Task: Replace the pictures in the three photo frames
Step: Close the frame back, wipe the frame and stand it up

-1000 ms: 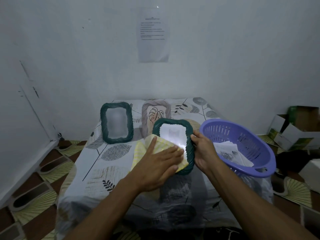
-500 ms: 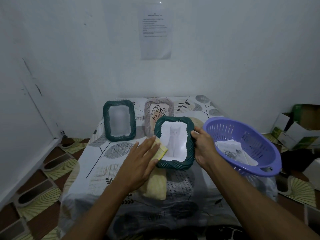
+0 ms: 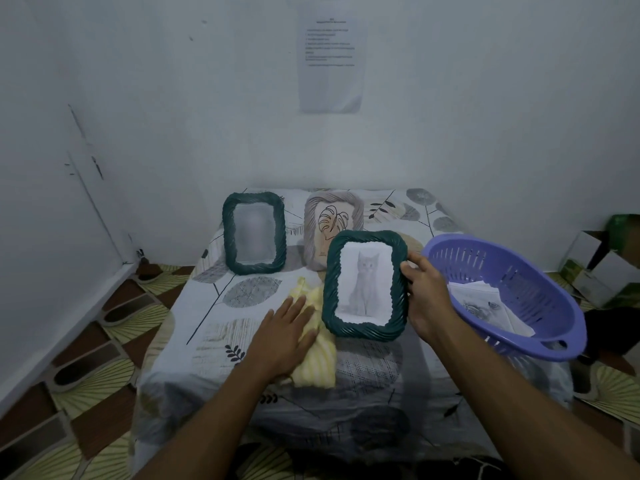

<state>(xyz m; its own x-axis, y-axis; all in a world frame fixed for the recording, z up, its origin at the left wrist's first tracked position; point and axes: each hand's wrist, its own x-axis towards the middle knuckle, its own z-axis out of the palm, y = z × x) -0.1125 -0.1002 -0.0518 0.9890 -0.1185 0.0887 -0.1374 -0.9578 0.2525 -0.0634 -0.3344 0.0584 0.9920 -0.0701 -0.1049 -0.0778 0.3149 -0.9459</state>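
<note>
1. Right hand (image 3: 427, 299) grips the dark green wavy-rimmed cat-picture frame (image 3: 365, 284) by its right edge, upright mid-counter (image 3: 214, 341).
2. Left hand (image 3: 280, 337), fingers straight, rests flat on the yellow striped cloth (image 3: 317, 365) just left.

The left hand (image 3: 280, 337) has slid off the glass of the near green frame (image 3: 329, 289) and now lies flat on the yellow cloth (image 3: 317, 358), lowered to the surface (image 3: 242, 327) at the frame's left; the cat picture (image 3: 366, 282), covered a second ago, shows fully.
</note>
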